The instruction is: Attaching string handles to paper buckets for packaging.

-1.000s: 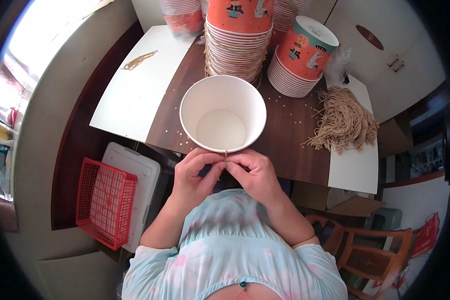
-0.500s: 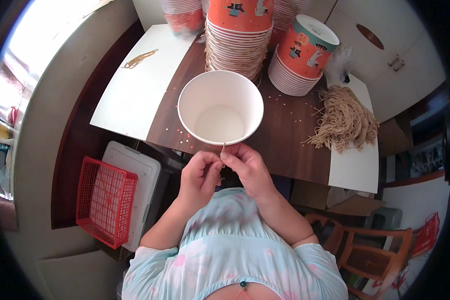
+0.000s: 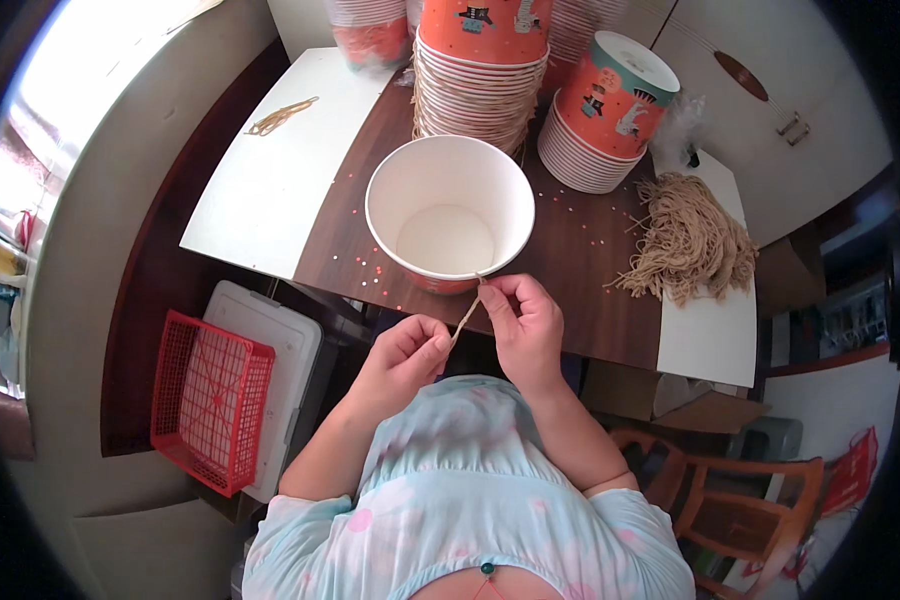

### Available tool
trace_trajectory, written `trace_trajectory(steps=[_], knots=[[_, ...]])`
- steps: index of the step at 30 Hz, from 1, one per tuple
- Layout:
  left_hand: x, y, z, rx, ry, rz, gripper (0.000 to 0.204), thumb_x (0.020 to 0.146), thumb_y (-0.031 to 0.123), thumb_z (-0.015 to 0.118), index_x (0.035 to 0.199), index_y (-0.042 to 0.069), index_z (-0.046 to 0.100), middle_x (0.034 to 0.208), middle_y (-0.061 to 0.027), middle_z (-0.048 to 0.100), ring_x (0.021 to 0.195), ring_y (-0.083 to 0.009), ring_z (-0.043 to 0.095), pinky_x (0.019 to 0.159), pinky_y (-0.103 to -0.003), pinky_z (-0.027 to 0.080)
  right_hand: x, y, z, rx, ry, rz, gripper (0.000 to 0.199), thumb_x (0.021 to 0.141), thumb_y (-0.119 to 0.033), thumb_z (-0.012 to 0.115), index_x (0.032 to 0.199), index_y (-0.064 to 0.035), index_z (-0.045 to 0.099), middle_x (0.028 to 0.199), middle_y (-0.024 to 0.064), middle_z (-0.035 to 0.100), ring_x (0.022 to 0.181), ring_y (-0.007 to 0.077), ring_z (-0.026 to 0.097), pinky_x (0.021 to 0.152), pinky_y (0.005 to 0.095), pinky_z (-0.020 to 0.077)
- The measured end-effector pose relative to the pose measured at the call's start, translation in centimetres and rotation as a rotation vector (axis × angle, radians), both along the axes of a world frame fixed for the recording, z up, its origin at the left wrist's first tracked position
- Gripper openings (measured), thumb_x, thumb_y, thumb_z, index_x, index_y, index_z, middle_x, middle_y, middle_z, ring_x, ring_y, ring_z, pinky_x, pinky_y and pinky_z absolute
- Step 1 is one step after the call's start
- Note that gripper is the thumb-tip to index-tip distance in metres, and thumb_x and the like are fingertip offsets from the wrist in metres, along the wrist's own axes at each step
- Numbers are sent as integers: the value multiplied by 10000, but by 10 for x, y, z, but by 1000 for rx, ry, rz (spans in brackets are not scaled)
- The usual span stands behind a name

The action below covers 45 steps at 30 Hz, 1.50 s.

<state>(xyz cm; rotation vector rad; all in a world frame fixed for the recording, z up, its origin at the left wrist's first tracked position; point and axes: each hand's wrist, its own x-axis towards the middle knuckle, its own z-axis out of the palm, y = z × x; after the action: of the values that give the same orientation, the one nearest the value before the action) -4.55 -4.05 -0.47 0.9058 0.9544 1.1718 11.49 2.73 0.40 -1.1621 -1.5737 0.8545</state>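
A large paper bucket (image 3: 450,240), white inside and orange outside, stands upright near the table's front edge with its mouth facing me. In front of it a thin tan cord (image 3: 466,318) stretches between my two hands. My left hand (image 3: 407,357) pinches the lower end, thumb pressed against the fingers. Higher up, my right hand (image 3: 522,318) pinches the cord close to the bucket's near rim, and a short end pokes up past the fingertips. Whether the cord is fixed to the bucket I cannot tell.
Behind stand a tall stack of orange buckets (image 3: 482,90) with cords at their rims and an upside-down stack (image 3: 610,115). A heap of tan cords (image 3: 692,240) lies at the right, a few cords (image 3: 282,117) at the left. A red basket (image 3: 213,400) sits below left.
My hands have moved apart, the right one up and to the right, so more cord shows between them. The bucket has shifted slightly to the right and away from me.
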Motion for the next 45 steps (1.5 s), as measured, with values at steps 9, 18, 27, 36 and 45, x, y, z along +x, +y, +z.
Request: trace_trajectory(steps=[9,18,27,36,45], knots=[[5,2,14,-55,46,-46,314,999,282,488,1152,30,596,664,42,486,557,-34,419,505,-193,333,6,-1,-2,-331,295,265,210,919,-210,637,875,-5,647,772,28,658,639,51,541,561,199,443],[9,10,0,68,82,137,180,943,154,578,900,-1,659,654,71,534,562,-5,416,483,-179,321,6,1,5,-129,70,105,214,915,-183,626,819,3,582,730,100,594,653,172,574,583,313,452],[-6,-19,15,-81,116,-57,174,949,143,561,909,0,653,709,39,561,613,-22,449,546,-187,372,16,0,20,209,-91,10,229,845,-99,655,1048,-25,581,995,122,588,694,247,567,645,346,469],[-4,-22,84,432,482,-253,74,867,0,591,908,-26,647,712,-86,615,609,-147,577,558,-259,456,7,7,23,860,-173,326,236,675,-12,738,899,-58,677,940,85,671,706,220,597,611,311,468],[-12,-11,112,319,375,-160,75,890,14,591,891,-22,657,712,-58,635,651,-87,574,600,-243,469,26,10,43,635,-244,427,353,720,-80,762,1056,-59,657,1072,99,665,767,222,641,675,338,508]])
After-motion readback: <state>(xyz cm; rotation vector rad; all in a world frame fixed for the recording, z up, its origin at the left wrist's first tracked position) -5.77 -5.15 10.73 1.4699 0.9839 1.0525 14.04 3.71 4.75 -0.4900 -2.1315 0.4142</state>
